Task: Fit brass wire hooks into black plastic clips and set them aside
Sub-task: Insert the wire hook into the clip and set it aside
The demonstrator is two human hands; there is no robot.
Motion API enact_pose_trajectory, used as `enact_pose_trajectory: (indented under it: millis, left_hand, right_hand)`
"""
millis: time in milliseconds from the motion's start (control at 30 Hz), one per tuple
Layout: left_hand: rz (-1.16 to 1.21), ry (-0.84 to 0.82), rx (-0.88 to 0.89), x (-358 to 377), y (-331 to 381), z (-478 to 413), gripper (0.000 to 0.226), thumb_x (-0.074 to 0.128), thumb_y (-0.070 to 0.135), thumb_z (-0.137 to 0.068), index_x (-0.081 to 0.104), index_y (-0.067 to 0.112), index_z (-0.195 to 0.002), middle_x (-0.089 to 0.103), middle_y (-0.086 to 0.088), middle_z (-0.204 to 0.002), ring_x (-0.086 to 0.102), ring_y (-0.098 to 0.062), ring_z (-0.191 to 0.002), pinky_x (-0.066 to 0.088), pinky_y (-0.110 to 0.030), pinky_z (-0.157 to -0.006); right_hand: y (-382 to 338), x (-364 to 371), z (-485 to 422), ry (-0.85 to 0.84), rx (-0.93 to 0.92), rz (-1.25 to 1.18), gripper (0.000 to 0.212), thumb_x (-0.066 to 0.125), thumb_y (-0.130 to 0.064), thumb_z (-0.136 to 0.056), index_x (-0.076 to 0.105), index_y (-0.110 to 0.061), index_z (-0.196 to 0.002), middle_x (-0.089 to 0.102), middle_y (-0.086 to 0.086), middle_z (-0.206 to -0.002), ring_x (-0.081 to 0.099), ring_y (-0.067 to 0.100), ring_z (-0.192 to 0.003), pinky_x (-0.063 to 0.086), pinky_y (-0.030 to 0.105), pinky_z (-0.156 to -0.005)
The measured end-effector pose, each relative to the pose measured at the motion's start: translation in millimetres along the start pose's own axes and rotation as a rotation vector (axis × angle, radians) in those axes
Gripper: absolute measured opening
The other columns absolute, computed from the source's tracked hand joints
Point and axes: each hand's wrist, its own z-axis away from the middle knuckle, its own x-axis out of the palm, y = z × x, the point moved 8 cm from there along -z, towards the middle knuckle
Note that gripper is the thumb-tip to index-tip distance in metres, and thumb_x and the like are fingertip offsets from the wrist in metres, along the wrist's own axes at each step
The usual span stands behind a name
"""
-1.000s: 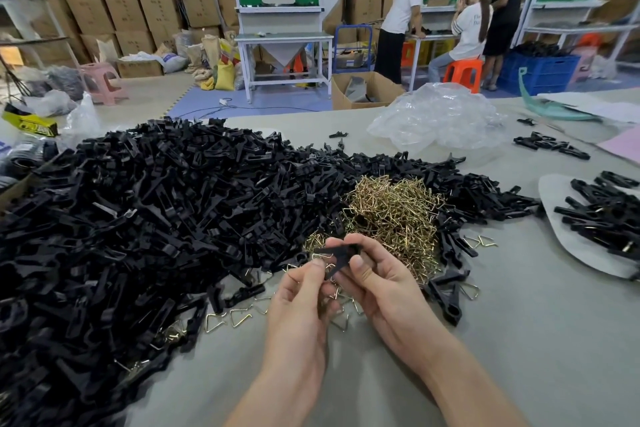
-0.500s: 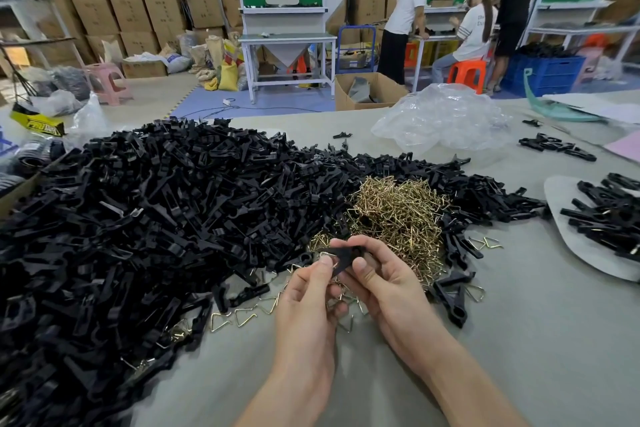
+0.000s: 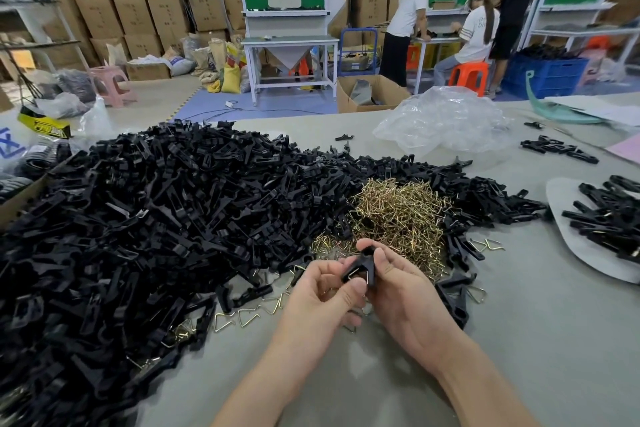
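Both my hands hold one black plastic clip just above the grey table. My left hand pinches its lower end, where a brass wire hook shows inside the clip. My right hand grips the upper end between thumb and fingers. A tangled heap of brass hooks lies just beyond my hands. A very large pile of loose black clips covers the table's left and middle. Assembled clips lie on a grey mat at the right.
Loose hooks and clips are scattered near my hands. A crumpled clear plastic bag sits at the back, a small group of clips at the far right. Three people work at benches beyond the table.
The clip has turned in my hands from lying flat to pointing up and down, and the brass hook now shows at its lower end. My left thumb has shifted lower on it.
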Motion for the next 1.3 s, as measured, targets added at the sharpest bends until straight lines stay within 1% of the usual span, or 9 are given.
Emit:
enact_pose_trajectory:
  millis: [100, 200, 367, 633, 733, 867, 1000, 1167, 1300]
  left_hand:
    - [-0.353, 0.080, 0.168, 1.2, 6.9, 5.4, 0.021, 0.075, 0.018, -0.087, 0.063, 0.027, -0.102, 0.067, 0.005, -0.079, 0.062, -0.009, -0.066, 0.050, -0.019, -0.063]
    - [-0.706, 0.085, 0.295, 13.8, 12.1, 11.5, 0.021, 0.071, 0.029, -0.090, 0.062, 0.041, -0.106, 0.066, 0.031, -0.089, 0.061, 0.008, -0.086, 0.043, -0.008, -0.075]
    - [-1.012, 0.058, 0.399, 32.2, 11.2, 13.0, 0.041, 0.051, 0.031, -0.101, 0.047, 0.034, -0.142, 0.053, 0.020, -0.135, 0.050, -0.002, -0.121, 0.043, -0.025, -0.098]
    - [-0.959, 0.081, 0.426, 34.5, 14.5, 11.6, 0.046, 0.052, 0.013, -0.099, 0.055, 0.037, -0.138, 0.056, 0.022, -0.135, 0.055, -0.001, -0.114, 0.042, -0.015, -0.096]
    - [-0.919, 0.101, 0.423, 30.7, 14.2, 10.3, 0.049, 0.054, 0.007, -0.097, 0.060, 0.038, -0.133, 0.059, 0.024, -0.130, 0.057, 0.003, -0.110, 0.042, -0.008, -0.089]
    - [-0.867, 0.125, 0.408, 25.0, 13.3, 8.5, 0.046, 0.056, 0.004, -0.095, 0.065, 0.036, -0.126, 0.066, 0.021, -0.118, 0.060, 0.004, -0.100, 0.046, -0.014, -0.085]
    - [-0.795, 0.153, 0.368, 19.1, 11.4, 6.3, 0.027, 0.059, 0.009, -0.096, 0.073, 0.028, -0.108, 0.072, 0.016, -0.096, 0.064, -0.003, -0.085, 0.049, -0.025, -0.076]
    - [-0.824, 0.128, 0.373, 22.3, 12.8, 4.3, 0.027, 0.060, 0.015, -0.097, 0.071, 0.030, -0.116, 0.071, 0.015, -0.104, 0.062, -0.002, -0.092, 0.047, -0.020, -0.081]
    - [-0.808, 0.093, 0.348, 19.5, 7.5, 2.1, 0.019, 0.056, 0.023, -0.100, 0.070, 0.027, -0.114, 0.071, 0.015, -0.106, 0.063, -0.004, -0.096, 0.048, -0.026, -0.082]
  right_hand:
    - [0.8, 1.6, 1.5, 0.059, -0.023, -0.027, 0.025, 0.051, -0.030, -0.094, 0.072, -0.017, -0.095, 0.068, 0.011, -0.093, 0.068, 0.025, -0.082, 0.056, 0.037, -0.063]
    - [6.2, 0.1, 3.0, 0.166, -0.043, -0.131, 0.026, 0.052, -0.028, -0.095, 0.070, -0.016, -0.080, 0.069, 0.015, -0.091, 0.072, 0.028, -0.088, 0.061, 0.036, -0.071]
    - [13.9, -5.7, 4.5, 0.311, -0.057, -0.163, 0.033, 0.047, -0.023, -0.102, 0.065, -0.019, -0.074, 0.071, 0.013, -0.085, 0.073, 0.029, -0.092, 0.055, 0.037, -0.082]
    - [13.9, -9.7, 4.7, 0.454, -0.136, -0.108, 0.026, 0.043, -0.017, -0.102, 0.057, -0.018, -0.080, 0.074, 0.011, -0.084, 0.074, 0.021, -0.078, 0.056, 0.023, -0.058]
    - [14.9, -8.6, 3.9, 0.467, -0.168, -0.108, 0.025, 0.042, -0.016, -0.102, 0.056, -0.018, -0.081, 0.075, 0.011, -0.084, 0.073, 0.021, -0.075, 0.057, 0.025, -0.058]
    - [18.0, -7.2, 3.0, 0.462, -0.191, -0.131, 0.025, 0.041, -0.018, -0.104, 0.056, -0.017, -0.084, 0.074, 0.011, -0.083, 0.072, 0.023, -0.073, 0.057, 0.027, -0.058]
    - [21.5, -4.7, 2.5, 0.448, -0.189, -0.130, 0.027, 0.039, -0.020, -0.106, 0.056, -0.016, -0.085, 0.073, 0.011, -0.082, 0.073, 0.023, -0.076, 0.059, 0.031, -0.065]
    - [19.1, -3.9, 1.1, 0.393, -0.131, -0.188, 0.021, 0.041, -0.021, -0.105, 0.055, -0.014, -0.091, 0.072, 0.010, -0.085, 0.071, 0.022, -0.077, 0.059, 0.030, -0.068]
    - [17.6, 0.6, 1.1, 0.328, -0.095, -0.207, 0.024, 0.041, -0.021, -0.105, 0.058, -0.012, -0.091, 0.067, 0.011, -0.083, 0.067, 0.024, -0.077, 0.057, 0.035, -0.078]
